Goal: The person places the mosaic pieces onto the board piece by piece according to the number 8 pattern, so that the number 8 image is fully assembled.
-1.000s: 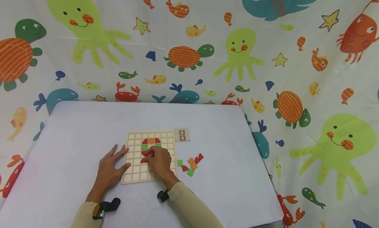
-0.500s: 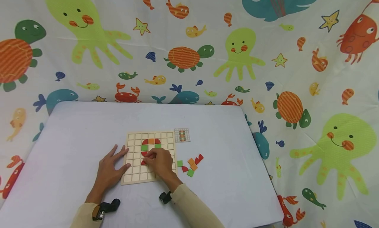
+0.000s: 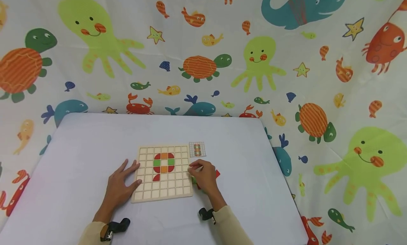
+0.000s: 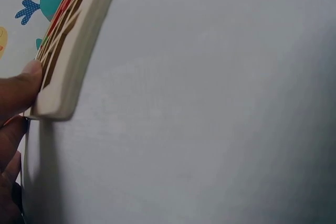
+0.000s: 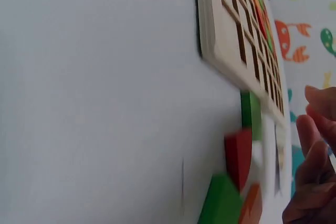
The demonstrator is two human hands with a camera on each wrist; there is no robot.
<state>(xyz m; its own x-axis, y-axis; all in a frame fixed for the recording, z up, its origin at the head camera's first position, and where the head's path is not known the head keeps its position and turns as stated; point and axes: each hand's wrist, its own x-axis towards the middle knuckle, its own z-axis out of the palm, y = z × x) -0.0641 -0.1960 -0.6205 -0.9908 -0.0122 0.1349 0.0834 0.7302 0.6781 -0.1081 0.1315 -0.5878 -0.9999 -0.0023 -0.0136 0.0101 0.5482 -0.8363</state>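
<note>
A wooden grid board [image 3: 171,192] lies on the white table. Set in its cells is a ring of red rounded-corner, orange and green tiles, with one red tile [image 3: 156,178] below the ring's lower left. My left hand [image 3: 118,185] is spread at the board's left side, thumb and fingertips touching its edge. Just beyond the right edge, my right hand [image 3: 206,176] hovers over loose tiles, thumb and index finger close together and no tile showing between them. The right wrist view shows a loose red tile [image 5: 239,156] and a green tile [image 5: 220,203] below that hand.
A small pattern card [image 3: 198,149] lies by the board's upper right corner. Behind the table [image 3: 254,202] hangs a cloth [image 3: 133,11] printed with sea animals. Another green tile [image 5: 252,114] sits close to the board's edge, and an orange tile [image 5: 253,203] is beside the others.
My right hand has left the board's middle and moved right, over the loose tiles, uncovering the ring and the red tile below. My left hand stays at the board's edge. The head view has shifted slightly.
</note>
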